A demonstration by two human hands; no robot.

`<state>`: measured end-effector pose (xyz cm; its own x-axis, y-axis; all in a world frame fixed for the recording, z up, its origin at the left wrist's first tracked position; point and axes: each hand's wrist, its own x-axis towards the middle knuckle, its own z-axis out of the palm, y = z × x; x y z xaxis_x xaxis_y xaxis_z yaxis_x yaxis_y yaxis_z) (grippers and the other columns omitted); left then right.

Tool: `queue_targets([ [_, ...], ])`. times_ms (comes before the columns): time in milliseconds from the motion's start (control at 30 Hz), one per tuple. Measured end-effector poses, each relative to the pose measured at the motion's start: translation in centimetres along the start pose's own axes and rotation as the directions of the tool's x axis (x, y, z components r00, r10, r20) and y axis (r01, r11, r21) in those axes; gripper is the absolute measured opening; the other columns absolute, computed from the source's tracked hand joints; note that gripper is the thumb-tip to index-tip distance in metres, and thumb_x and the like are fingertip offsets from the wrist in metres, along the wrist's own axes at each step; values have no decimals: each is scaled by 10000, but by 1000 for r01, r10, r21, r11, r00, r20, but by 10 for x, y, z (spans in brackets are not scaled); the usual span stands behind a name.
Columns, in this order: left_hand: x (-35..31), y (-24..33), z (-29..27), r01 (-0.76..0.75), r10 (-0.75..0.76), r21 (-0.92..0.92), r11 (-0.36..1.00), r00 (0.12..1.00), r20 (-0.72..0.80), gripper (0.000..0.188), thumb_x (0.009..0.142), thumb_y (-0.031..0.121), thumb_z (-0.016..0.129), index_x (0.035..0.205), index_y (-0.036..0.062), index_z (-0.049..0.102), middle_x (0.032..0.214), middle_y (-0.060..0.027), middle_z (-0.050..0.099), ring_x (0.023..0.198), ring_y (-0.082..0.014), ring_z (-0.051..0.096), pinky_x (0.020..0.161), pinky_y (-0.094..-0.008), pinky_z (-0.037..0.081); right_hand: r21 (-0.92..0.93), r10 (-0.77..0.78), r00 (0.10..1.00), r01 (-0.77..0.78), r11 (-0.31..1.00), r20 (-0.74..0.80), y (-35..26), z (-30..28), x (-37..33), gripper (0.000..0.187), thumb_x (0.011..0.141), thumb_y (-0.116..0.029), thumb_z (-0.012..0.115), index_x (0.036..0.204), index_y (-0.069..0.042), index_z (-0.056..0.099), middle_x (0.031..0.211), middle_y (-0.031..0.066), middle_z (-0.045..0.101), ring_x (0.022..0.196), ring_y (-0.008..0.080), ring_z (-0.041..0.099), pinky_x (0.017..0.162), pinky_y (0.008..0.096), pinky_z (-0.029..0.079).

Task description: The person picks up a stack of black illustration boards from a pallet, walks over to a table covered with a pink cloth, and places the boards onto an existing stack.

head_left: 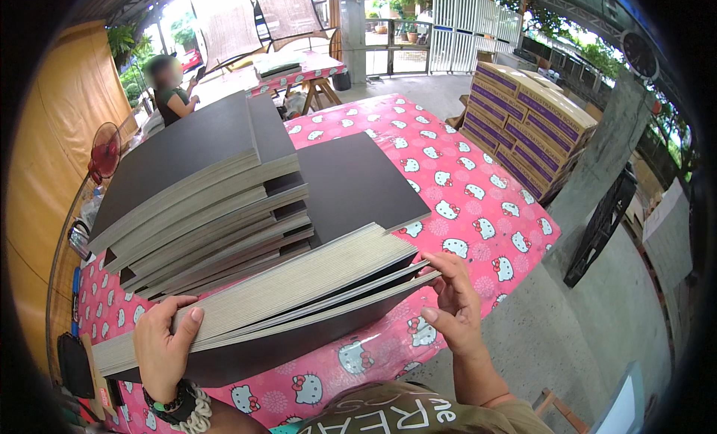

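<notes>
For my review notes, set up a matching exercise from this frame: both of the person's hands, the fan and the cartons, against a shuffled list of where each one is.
Column one
1. Left hand
2. Right hand
3. Fan
4. Cartons

Column two
A. Stacked beyond the right side of the pink tablecloth
B. Gripping the bundle of boards toward its left end
C. By the yellow curtain
D. Fingers at the right-end corner of that bundle, thumb held apart

Right pairs: 1-B, 2-D, 3-C, 4-A
</notes>
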<state>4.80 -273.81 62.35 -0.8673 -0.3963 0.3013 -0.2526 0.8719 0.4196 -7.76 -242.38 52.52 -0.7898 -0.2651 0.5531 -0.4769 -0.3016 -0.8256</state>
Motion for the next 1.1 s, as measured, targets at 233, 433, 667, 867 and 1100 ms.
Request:
queue_targets([
  [233,0,1,-2,37,-38,26,999,999,32,445,798,439,561,902,14,643,708,-183,587,661,-313,555,591,-368,382,38,44,999,-45,998,25,0,-3,0,630,701,-100,653,1281,34,447,1176,88,425,1079,157,426,909,287,337],
  [433,4,0,4,10,-10,-15,1000,1000,22,441,796,433,566,901,11,641,723,-189,592,681,-316,567,608,-367,396,14,55,998,-56,998,17,-1,-7,-1,629,709,-109,648,1290,29,452,1160,97,454,1075,162,431,910,279,331],
  [667,0,-1,-2,34,-34,0,999,999,35,435,797,424,564,902,9,638,729,-188,595,679,-322,565,605,-365,395,-72,48,999,-47,996,16,-7,-2,2,593,705,-100,656,1254,39,480,1153,122,470,1056,179,453,909,290,356],
  [867,1,0,-1,34,-34,-15,999,999,41,447,799,440,561,903,13,642,715,-182,589,661,-314,551,591,-365,382,81,24,1000,-26,996,20,3,-10,-2,560,743,-200,658,1208,56,479,1077,107,484,1048,181,460,925,311,351],
  [1100,-1,0,-3,62,-63,23,998,997,51,445,797,442,565,903,17,647,703,-178,585,645,-304,545,583,-367,377,32,111,994,-111,993,-12,-4,5,12,804,797,-551,500,1323,49,400,959,59,408,951,153,400,894,280,299],
])
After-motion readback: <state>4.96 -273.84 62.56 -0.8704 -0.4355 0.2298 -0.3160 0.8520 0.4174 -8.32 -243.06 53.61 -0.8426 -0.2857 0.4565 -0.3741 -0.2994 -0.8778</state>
